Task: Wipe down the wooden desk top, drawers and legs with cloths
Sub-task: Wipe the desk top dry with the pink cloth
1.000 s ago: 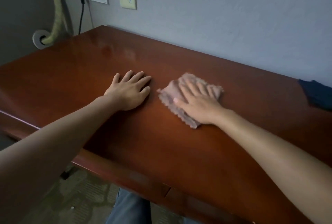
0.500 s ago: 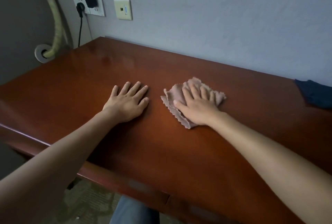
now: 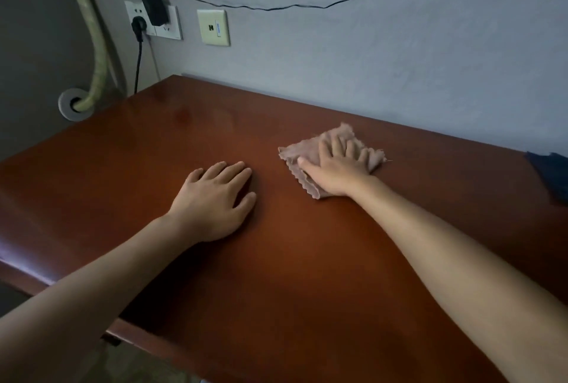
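Note:
A glossy reddish-brown wooden desk top (image 3: 307,275) fills the head view. My right hand (image 3: 336,167) lies flat with spread fingers on a pale pink cloth (image 3: 302,153), pressing it onto the desk near the back wall. My left hand (image 3: 215,201) rests palm down on the bare wood to the left of the cloth, fingers straight, holding nothing. A dark blue cloth (image 3: 553,179) lies at the desk's right edge, partly cut off by the frame.
The grey wall (image 3: 368,60) runs right behind the desk, with a power socket and plugged black adapter (image 3: 153,10), a beige wall plate (image 3: 213,27) and a thin black cable. A wrapped pipe (image 3: 98,53) enters the wall at the left. Floor shows below the front edge.
My right hand has pushed the pink cloth away from me, toward the back wall. My left hand has stayed flat on the wood. The view has tilted up a little.

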The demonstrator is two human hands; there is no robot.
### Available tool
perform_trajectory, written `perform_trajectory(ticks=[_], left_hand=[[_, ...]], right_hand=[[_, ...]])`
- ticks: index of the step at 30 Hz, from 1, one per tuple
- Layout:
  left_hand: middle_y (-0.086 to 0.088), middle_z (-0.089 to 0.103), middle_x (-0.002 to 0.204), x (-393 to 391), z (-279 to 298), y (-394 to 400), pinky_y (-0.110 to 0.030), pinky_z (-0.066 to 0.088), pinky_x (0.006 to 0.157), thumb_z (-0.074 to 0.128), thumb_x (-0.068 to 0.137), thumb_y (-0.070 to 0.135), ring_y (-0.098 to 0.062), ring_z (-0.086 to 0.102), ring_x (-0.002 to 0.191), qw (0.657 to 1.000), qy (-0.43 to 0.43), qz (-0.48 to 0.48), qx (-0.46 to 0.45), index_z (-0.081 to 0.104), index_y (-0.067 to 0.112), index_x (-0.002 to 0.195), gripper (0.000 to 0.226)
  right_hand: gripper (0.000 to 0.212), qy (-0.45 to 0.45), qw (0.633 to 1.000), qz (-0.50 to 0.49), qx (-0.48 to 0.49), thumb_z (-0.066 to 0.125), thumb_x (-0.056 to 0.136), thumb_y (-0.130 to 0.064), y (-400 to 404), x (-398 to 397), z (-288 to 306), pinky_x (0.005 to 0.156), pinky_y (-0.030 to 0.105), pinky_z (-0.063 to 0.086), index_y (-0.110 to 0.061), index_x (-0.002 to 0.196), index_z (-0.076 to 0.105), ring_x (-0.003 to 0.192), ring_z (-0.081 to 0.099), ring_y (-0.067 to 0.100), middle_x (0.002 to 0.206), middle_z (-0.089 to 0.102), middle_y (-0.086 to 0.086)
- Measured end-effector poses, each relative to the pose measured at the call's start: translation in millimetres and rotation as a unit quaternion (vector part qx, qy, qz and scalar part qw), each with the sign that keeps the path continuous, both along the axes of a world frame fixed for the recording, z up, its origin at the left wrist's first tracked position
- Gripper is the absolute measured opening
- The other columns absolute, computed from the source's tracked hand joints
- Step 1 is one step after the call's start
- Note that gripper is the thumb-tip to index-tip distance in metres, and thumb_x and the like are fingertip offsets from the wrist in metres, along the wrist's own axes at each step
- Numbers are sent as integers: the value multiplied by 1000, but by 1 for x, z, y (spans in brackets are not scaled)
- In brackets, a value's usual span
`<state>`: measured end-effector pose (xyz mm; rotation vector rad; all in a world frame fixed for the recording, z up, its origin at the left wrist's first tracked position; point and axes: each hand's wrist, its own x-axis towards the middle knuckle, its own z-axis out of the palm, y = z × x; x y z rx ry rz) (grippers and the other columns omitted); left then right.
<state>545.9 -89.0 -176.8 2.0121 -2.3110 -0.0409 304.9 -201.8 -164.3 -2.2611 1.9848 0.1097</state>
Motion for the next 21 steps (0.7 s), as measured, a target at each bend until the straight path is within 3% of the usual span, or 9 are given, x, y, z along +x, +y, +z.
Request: perform_trajectory(ticks=[2, 4, 6, 8, 10, 12, 15, 18, 21], left_hand=[[12, 32, 164, 5, 5, -9, -47, 29, 119, 24, 104, 57, -20, 29, 151, 999, -15, -15, -38, 34, 38, 156, 57], [4, 50, 143, 6, 10, -27, -48, 42, 105, 24, 97, 47, -25, 45, 132, 998, 6, -9, -64, 51, 32, 139, 52], [-3, 54, 126, 4, 9, -45, -49, 43, 98, 23, 88, 42, -31, 49, 120, 996, 46, 17, -72, 56, 21, 124, 53], [-6, 51, 124, 2, 5, -57, -50, 39, 101, 20, 88, 44, -32, 46, 120, 994, 72, 41, -71, 54, 19, 121, 53], [-3, 46, 133, 1, -3, -61, -50, 29, 113, 18, 93, 50, -28, 39, 131, 996, 56, 32, -67, 50, 26, 130, 54], [-1, 35, 153, 0, -5, -63, -53, 10, 125, 13, 97, 57, -24, 22, 149, 999, 35, 12, -39, 39, 38, 148, 60], [4, 5, 172, 1, -3, -69, -57, -7, 126, 10, 103, 60, -21, -6, 159, 999, 26, 16, 24, 9, 47, 162, 60], [7, 1, 173, 0, -6, -69, -56, -6, 126, 13, 102, 61, -18, -8, 159, 999, 37, 20, 24, 6, 43, 163, 64], [7, 8, 173, 0, -3, -67, -52, -2, 128, 4, 86, 70, -14, -3, 159, 998, 57, 26, -1, 10, 27, 164, 89]], right_hand=[[87, 2, 999, 52, 3, 5, 93, -80, 0, 14, -3, 119, 68, -7, -31, 162, -11, 154, -14, 43, 170, -16, 5], [74, -16, 975, 217, -44, 15, 101, -68, 35, 41, -7, 123, 60, -4, -33, 163, -4, 156, -8, 34, 172, -6, 0], [73, -33, 936, 345, -58, 21, 103, -64, 58, 53, -11, 125, 51, -8, -27, 163, 3, 157, -9, 21, 172, -2, -3], [77, -23, 930, 362, -53, 20, 101, -71, 33, 41, -10, 125, 48, -11, -30, 163, 2, 157, -11, 17, 171, -7, -6], [82, 2, 967, 247, -52, 12, 95, -80, -13, 16, -8, 124, 55, -6, -37, 163, -2, 157, -11, 25, 170, -12, -7], [86, 1, 998, 48, -31, 9, 93, -82, -57, -13, -2, 123, 60, -3, -34, 162, -7, 157, -8, 34, 170, -14, -3], [84, -15, 995, -99, 12, 9, 97, -74, -90, -13, 1, 120, 66, -6, -26, 162, -11, 155, -12, 40, 170, -17, 5], [72, -9, 995, 95, -11, 7, 100, -70, -64, 36, -2, 120, 65, -7, -39, 159, -18, 155, -14, 39, 170, -15, 0], [62, -27, 947, 315, -64, 13, 105, -58, -22, 62, -13, 125, 52, -7, -43, 159, -13, 157, -10, 19, 171, -6, -12]])
